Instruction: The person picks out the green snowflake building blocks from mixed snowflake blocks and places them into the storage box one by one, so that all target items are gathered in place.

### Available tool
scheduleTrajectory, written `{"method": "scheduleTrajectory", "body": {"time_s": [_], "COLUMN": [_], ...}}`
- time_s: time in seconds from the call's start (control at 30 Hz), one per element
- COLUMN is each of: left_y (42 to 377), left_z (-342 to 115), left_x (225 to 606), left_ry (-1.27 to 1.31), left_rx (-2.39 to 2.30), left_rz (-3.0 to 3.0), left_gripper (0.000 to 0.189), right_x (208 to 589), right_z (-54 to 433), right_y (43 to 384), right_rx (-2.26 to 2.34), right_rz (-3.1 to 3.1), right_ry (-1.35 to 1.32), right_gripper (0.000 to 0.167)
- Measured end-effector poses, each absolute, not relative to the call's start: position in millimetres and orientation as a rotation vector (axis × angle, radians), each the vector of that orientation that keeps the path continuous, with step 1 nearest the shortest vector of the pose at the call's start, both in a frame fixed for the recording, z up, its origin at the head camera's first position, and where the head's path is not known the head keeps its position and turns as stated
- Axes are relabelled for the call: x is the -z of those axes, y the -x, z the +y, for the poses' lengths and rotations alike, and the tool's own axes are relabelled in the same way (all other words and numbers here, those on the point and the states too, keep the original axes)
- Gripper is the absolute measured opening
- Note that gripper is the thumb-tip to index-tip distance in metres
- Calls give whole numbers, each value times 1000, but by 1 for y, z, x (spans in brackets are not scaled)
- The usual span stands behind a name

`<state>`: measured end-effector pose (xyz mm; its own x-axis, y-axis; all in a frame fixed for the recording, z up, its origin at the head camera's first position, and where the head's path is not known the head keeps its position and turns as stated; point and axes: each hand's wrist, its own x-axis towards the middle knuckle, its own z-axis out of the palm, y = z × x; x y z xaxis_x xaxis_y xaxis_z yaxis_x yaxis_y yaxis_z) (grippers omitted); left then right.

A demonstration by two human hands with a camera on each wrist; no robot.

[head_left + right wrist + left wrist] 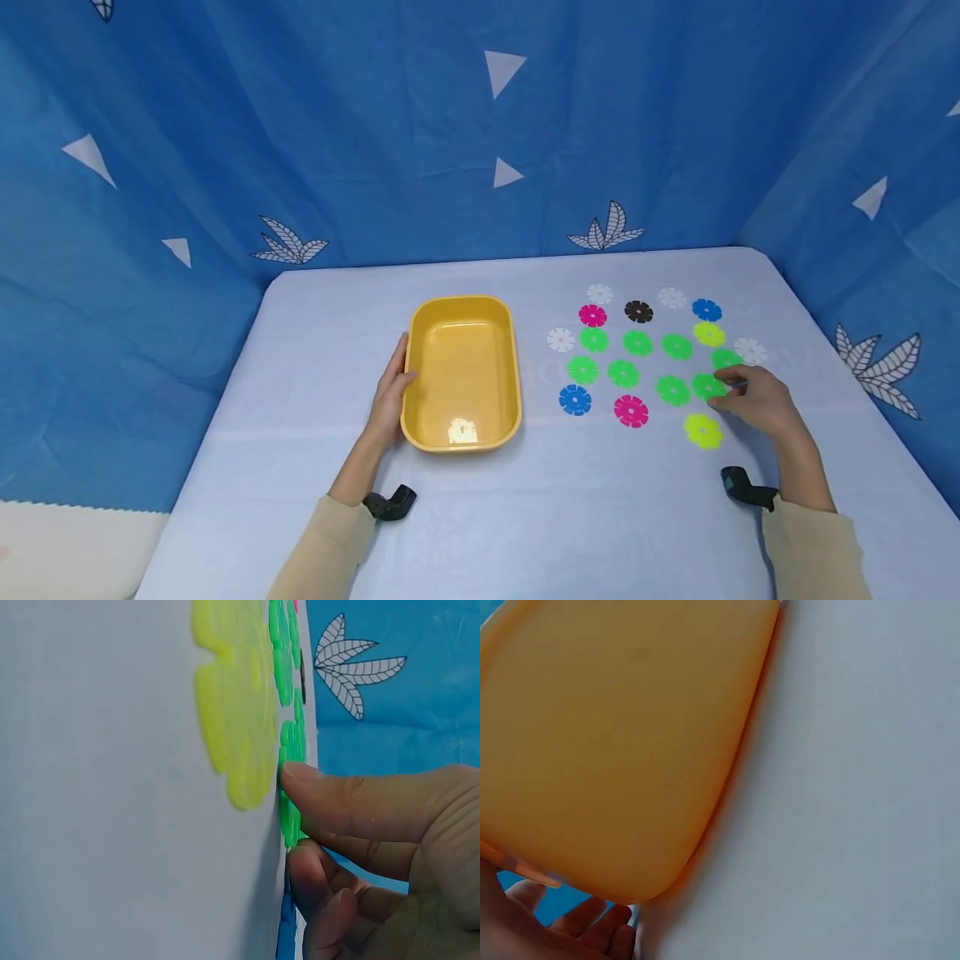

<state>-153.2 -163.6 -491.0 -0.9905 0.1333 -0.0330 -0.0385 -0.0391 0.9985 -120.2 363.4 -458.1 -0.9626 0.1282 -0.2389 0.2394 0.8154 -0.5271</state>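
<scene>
A yellow plastic tray stands on the table. My left hand holds its left side, with the thumb at the rim and the other fingers along the outer wall. In the left wrist view, the tray wall fills much of the picture above the left hand. At the right, my right hand has thumb and fingers at the edges of a green notched disc. The right wrist view shows the right hand with its thumb tip against the green disc.
More flat notched discs lie around the right hand: several green ones, yellow, pink, blue, white and a dark brown one. A blue patterned curtain hangs behind the white table.
</scene>
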Motion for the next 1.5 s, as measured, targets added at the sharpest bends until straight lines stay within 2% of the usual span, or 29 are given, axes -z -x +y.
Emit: {"method": "scheduleTrajectory", "body": {"time_s": [0.3, 0.7, 0.93, 1.2, 1.5], "left_y": [151, 151, 151, 151, 152], "left_z": [-163, -165, -165, -165, -163], "left_x": [492, 494, 495, 495, 492], "left_ry": [-118, -106, -96, -102, -109], "left_rx": [-2172, -2183, -2194, -2186, -2183], "left_rz": [2113, 2087, 2089, 2103, 2108], "left_gripper": [62, 63, 62, 61, 61], "right_x": [454, 449, 441, 433, 430], "right_z": [362, 371, 364, 342, 292], "right_y": [125, 126, 128, 143, 165], "right_rx": [826, 843, 934, 1032, 1220], "right_rz": [2784, 2821, 2797, 2810, 2740], "right_ry": [-297, -220, -256, -194, -169], "right_gripper": [53, 33, 34, 38, 37]}}
